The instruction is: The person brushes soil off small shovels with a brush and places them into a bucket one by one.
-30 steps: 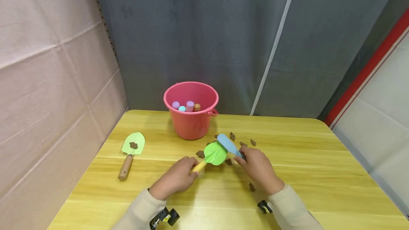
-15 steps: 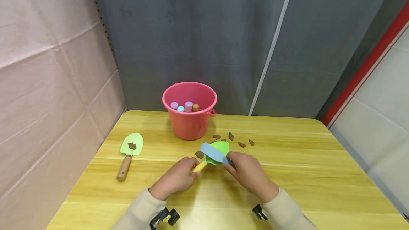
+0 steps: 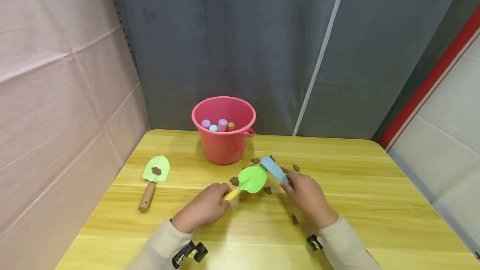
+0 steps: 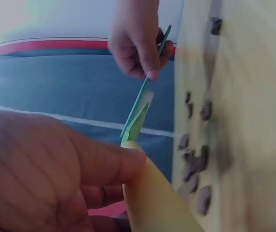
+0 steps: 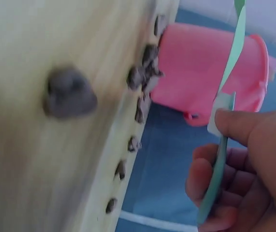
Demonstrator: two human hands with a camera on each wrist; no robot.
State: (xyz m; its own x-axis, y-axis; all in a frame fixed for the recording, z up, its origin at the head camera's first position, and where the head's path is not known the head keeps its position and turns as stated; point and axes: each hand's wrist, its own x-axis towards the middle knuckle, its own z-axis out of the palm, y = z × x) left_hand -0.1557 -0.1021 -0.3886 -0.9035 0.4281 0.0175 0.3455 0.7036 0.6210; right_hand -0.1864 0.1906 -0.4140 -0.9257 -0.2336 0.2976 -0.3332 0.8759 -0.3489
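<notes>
My left hand [image 3: 204,207] grips the yellow handle [image 3: 231,195] of a toy shovel, its leaf-shaped green blade [image 3: 252,179] raised over the table. A light blue brush [image 3: 274,169] is in my right hand [image 3: 309,198], pinched by its handle. At the blade's upper right edge, the brush's bristles [image 5: 219,113] meet the green in the right wrist view. Brown, soil-like lumps lie around and below: one lump [image 3: 234,181] left of the blade, another lump [image 3: 267,190] below its right side, and a lone lump [image 3: 294,219] near my right wrist.
Behind the shovel stands a pink bucket [image 3: 223,149] with purple, blue and brown pieces inside. A second trowel [image 3: 148,195] with a wooden handle lies at the left, a brown lump [image 3: 156,171] on its pale green blade. A grey curtain [image 3: 225,45] hangs behind the table.
The brush swept left across the green blade, then came back right to its upper right edge. My left hand and the shovel stay almost in place.
</notes>
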